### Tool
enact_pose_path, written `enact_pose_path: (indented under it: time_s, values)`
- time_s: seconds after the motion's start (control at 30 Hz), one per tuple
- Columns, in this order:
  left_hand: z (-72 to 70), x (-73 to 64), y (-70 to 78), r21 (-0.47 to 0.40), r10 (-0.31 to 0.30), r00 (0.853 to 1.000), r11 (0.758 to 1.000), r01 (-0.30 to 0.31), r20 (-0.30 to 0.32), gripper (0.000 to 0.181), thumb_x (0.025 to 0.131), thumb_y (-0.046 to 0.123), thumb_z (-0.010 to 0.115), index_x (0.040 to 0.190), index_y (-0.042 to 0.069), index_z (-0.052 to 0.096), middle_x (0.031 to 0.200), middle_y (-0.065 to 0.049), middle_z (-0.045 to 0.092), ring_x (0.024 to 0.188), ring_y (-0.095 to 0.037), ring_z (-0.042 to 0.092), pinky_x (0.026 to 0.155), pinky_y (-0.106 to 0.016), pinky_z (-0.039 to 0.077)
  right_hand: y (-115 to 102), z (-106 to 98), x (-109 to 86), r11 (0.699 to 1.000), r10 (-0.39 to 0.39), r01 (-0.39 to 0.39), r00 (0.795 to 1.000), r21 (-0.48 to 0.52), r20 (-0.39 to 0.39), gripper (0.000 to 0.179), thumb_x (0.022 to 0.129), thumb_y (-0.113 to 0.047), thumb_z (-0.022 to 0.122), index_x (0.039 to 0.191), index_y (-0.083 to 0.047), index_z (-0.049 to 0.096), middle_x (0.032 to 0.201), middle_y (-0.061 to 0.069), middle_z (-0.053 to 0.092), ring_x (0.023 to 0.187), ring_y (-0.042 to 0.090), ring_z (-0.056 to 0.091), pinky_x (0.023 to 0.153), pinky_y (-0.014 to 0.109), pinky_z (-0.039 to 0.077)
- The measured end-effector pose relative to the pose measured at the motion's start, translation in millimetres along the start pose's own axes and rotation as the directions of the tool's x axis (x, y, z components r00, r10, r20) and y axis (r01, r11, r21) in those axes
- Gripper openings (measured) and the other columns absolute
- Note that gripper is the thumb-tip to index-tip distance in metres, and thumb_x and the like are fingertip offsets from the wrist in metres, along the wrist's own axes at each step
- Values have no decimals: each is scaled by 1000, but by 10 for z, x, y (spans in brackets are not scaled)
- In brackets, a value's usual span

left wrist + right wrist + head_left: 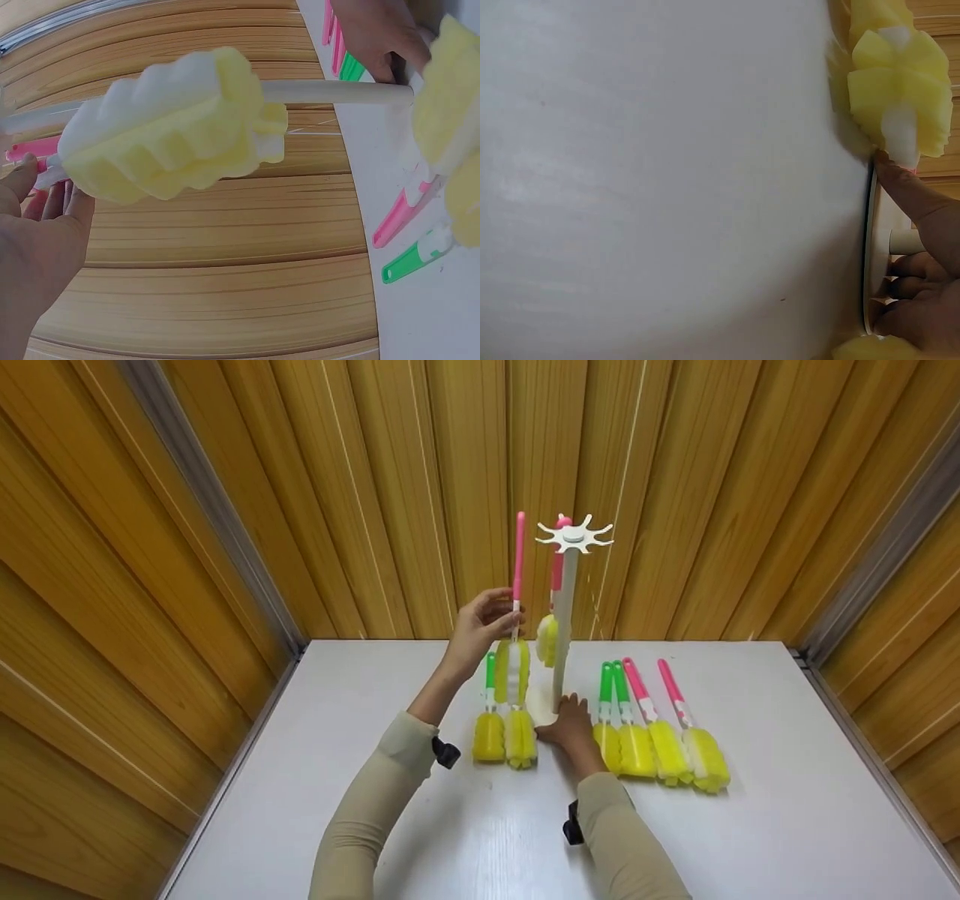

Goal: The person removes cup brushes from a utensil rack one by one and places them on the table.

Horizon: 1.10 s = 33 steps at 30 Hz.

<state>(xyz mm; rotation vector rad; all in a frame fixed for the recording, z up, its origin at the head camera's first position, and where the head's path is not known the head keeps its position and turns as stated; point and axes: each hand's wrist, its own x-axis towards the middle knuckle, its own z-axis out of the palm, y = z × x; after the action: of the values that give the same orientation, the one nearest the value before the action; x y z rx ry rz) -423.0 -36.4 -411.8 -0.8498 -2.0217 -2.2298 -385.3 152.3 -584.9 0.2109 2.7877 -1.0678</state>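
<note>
My left hand (476,630) pinches a cleaning brush (519,559) with a pink handle at its white neck. This brush stands upright, its yellow and white sponge head (165,127) pointing down, left of a white rack (565,622). Hooked arms (574,535) spread from the rack's top. Another pink-handled brush (548,639) hangs from the far side, partly hidden by the pole. Down at the table my right hand (576,726) grips the rack's round base (880,217), thumb at the rim in the right wrist view and fingers curled over the other side.
Left of the base lie a green-handled brush (490,735) and another sponge brush (520,741), whose upper part is partly covered. On the right, several brushes with green and pink handles (636,750) lie side by side on the white table (780,810). Wood-patterned panels (375,495) close in the back and sides.
</note>
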Motion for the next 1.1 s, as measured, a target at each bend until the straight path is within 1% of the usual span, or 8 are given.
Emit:
enact_pose_path:
  time_s: [0.07,0.2,0.37,0.5,0.63,0.8,0.97,1.1]
  values:
    - [-3,-7,-8,7,7,1000,1000,-7,-3,41,98,6,66,137,-1,56,121,-32,62,111,-48,63,89,-42,59,-9,4,-7,1000,7,-7,1000,3,4,100,84,-27,84,154,13,25,162,34,18,149,49,19,122,58,17]
    - [3,-22,-18,38,12,1000,999,-11,-12,41,97,9,68,136,0,57,120,-26,65,108,-42,66,88,-40,59,-27,8,-24,1000,10,-10,1000,6,-1,99,84,-25,83,153,14,25,162,33,17,150,49,17,122,56,16]
    - [20,-44,-36,53,5,1000,999,-4,-16,38,97,10,69,133,3,60,115,-16,69,106,-38,68,86,-38,59,-13,26,-8,1000,-29,28,998,-15,-48,95,80,-24,86,148,17,34,154,35,33,142,50,32,119,58,27]
    - [19,-77,-64,52,0,1000,999,1,-10,38,97,9,69,133,0,60,116,-21,68,104,-35,69,84,-34,59,14,38,26,999,-36,35,998,-33,-54,94,79,-26,87,146,17,36,149,34,38,138,50,36,116,60,30]
    - [10,-126,-98,45,-2,1000,999,3,-7,39,97,9,69,133,-3,58,120,-29,64,107,-40,66,82,-33,59,28,32,48,999,-19,18,999,-32,-33,97,80,-27,87,149,16,33,154,34,33,142,50,32,117,61,27]
    - [-6,-171,-153,28,-15,1000,999,16,-19,37,96,10,71,129,-3,61,118,-29,64,108,-45,64,83,-35,60,31,21,56,1000,-6,5,1000,-26,-19,100,82,-27,85,151,16,28,158,35,26,145,50,28,119,60,24]
    - [-41,-220,-207,31,-35,999,999,36,-40,34,95,11,72,126,1,64,114,-21,68,102,-40,67,82,-36,60,34,27,61,1000,3,-4,1000,-13,-19,101,82,-26,85,152,15,26,159,35,22,146,50,26,120,59,22]
    - [-88,-276,-240,53,-42,996,998,46,-77,33,93,9,74,124,1,64,110,-16,69,97,-30,69,81,-35,60,31,36,55,1000,11,-11,1000,1,-11,103,82,-26,85,153,15,24,161,36,19,148,50,21,121,58,19]
